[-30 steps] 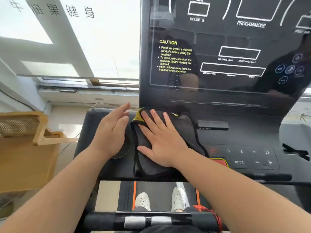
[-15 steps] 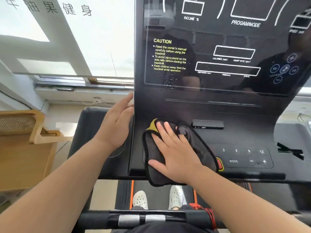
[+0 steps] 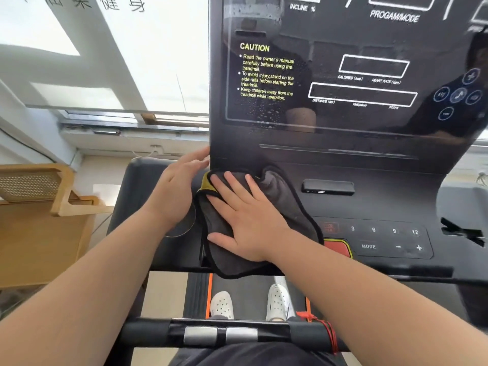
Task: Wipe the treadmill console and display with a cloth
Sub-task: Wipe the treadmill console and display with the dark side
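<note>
A dark grey cloth (image 3: pixel 287 199) with a yellow corner lies on the black treadmill console (image 3: pixel 383 207), left of the number keys. My right hand (image 3: pixel 245 217) presses flat on the cloth, fingers spread toward the display. The glossy black display (image 3: pixel 356 75) rises behind it, with yellow caution text and water droplets on its lower left. My left hand (image 3: pixel 177 191) rests flat against the display's left edge, fingers together, holding nothing.
A red stop button (image 3: pixel 339 248) peeks out right of the cloth, beside the MODE, minus and plus keys. A black handlebar (image 3: pixel 224 335) with metal sensors crosses below. White shoes stand on the belt. A wooden rack (image 3: pixel 39 207) stands to the left under the window.
My right hand has slid the cloth back left and up toward the base of the display. My left hand stays on the display's left edge.
</note>
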The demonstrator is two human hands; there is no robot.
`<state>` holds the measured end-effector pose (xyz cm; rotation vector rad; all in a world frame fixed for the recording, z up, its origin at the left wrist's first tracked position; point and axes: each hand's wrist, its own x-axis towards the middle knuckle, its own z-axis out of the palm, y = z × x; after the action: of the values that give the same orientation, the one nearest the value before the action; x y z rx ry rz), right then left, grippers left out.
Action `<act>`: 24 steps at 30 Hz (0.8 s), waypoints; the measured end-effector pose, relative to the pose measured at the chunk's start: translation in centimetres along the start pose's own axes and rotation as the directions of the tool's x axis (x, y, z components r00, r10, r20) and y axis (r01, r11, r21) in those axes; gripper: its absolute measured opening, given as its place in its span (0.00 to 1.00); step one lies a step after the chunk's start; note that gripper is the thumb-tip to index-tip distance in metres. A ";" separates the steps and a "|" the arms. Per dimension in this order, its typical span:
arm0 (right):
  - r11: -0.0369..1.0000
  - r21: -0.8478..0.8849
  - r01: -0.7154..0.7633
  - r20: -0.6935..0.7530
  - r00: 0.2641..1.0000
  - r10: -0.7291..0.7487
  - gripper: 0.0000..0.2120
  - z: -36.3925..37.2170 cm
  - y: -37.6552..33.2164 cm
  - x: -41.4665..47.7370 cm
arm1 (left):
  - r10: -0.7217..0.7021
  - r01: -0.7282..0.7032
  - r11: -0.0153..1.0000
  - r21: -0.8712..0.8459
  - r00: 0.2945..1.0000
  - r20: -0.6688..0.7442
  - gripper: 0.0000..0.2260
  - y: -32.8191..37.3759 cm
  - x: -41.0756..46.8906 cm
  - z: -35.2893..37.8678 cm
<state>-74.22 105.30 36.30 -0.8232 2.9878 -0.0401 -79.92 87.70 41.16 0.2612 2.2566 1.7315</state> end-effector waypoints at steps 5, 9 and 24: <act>0.977 -0.210 0.032 -0.016 0.999 -0.036 0.40 -1.7 2.3 2.2 | -0.001 -0.008 0.995 -0.099 0.996 -0.089 0.19 0.8 0.9 -0.1; 0.961 -0.242 -0.134 -0.120 0.987 0.107 0.39 -2.5 3.3 1.5 | 0.045 -0.056 0.994 -0.089 0.991 -0.124 0.24 1.3 1.6 0.0; 0.721 0.022 -0.693 -0.523 0.607 0.599 0.43 -5.6 8.2 0.1 | 0.041 -0.098 0.961 -0.260 0.976 -0.215 0.21 3.1 3.2 2.1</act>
<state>-78.76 112.33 41.60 0.4270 3.6161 0.0617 -82.31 91.37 43.29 0.1057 2.1327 2.1677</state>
